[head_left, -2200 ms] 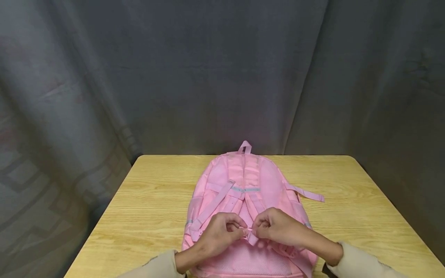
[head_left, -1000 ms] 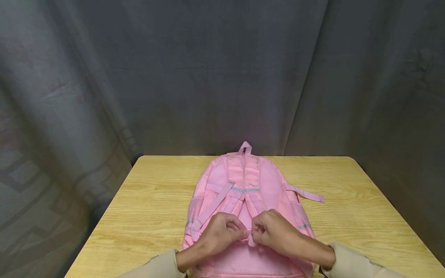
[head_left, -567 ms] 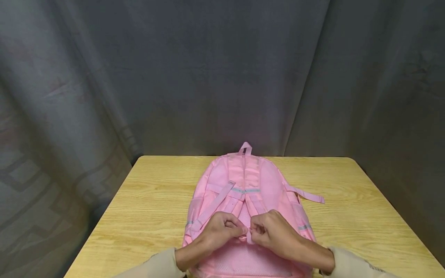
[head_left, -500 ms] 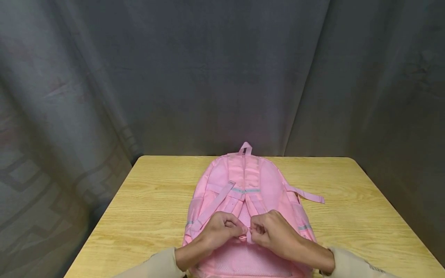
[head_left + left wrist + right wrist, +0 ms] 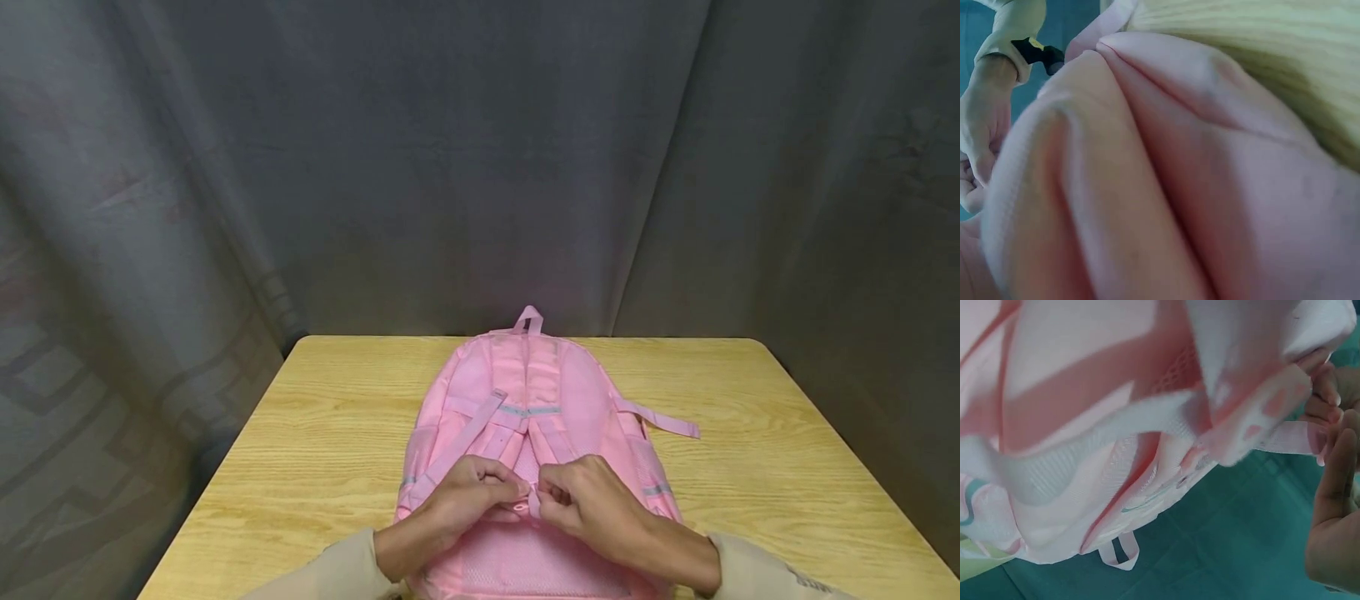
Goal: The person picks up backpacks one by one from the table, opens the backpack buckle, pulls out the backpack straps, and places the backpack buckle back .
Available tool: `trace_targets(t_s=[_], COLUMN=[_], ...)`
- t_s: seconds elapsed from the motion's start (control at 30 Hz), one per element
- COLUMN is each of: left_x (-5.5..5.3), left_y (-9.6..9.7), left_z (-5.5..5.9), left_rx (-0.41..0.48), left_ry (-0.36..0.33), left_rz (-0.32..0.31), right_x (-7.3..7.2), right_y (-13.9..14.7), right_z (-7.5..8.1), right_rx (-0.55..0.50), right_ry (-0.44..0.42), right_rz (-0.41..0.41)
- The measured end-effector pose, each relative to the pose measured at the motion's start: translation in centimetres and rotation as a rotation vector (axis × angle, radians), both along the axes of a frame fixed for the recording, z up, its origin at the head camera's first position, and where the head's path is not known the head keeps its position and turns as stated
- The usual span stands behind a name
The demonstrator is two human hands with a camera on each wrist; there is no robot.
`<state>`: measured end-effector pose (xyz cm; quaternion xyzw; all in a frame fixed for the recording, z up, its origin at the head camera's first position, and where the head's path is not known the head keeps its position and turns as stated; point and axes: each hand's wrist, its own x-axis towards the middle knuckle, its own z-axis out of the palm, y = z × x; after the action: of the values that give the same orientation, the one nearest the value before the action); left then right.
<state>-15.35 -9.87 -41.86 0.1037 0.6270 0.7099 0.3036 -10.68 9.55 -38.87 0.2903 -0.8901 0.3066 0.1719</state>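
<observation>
A pink backpack lies on the table with its padded back and shoulder straps facing up. Over its lower back, my left hand pinches a small pink buckle, whose loop shows below the fingertips. My right hand pinches a pink webbing strap right beside it, its fingers curled. The two hands almost meet, and their fingertips hide how strap and buckle join. The right wrist view shows webbing running to the fingers at the right edge. Backpack fabric fills most of the left wrist view.
One loose strap end lies across the backpack's left side; another sticks out to the right over the wooden table. The top carry handle points to the table's far edge. Grey curtains hang behind and beside.
The right hand has shifted slightly left and curled tighter round the strap. Both hands have risen a little, and the buckle's loop shows more clearly. The backpack stays in place.
</observation>
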Motion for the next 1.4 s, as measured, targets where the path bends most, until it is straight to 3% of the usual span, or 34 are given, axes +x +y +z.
trace_targets(t_s=[0.17, 0.5, 0.7, 1.0, 1.4], left_x=[0.2, 0.8, 0.9, 0.9, 0.5], left_y=[0.0, 0.2, 0.1, 0.0, 0.0], left_z=[0.1, 0.2, -0.2, -0.3, 0.1], left_rx=[-0.03, -0.132, -0.183, -0.177, -0.144], left_ry=[0.077, 0.341, 0.406, 0.417, 0.262], left_rz=[0.026, 0.022, 0.018, 0.015, 0.014], right_x=[-0.1, -0.4, -0.5, -0.3, 0.2], right_y=[0.0, -0.2, -0.1, 0.1, -0.1], right_z=[0.4, 1.5, 1.5, 1.2, 0.9], right_rx=[0.04, 0.081, 0.093, 0.071, 0.059], right_ry=[-0.09, -0.382, -0.424, -0.409, -0.328], right_rz=[-0.052, -0.096, -0.059, -0.031, -0.012])
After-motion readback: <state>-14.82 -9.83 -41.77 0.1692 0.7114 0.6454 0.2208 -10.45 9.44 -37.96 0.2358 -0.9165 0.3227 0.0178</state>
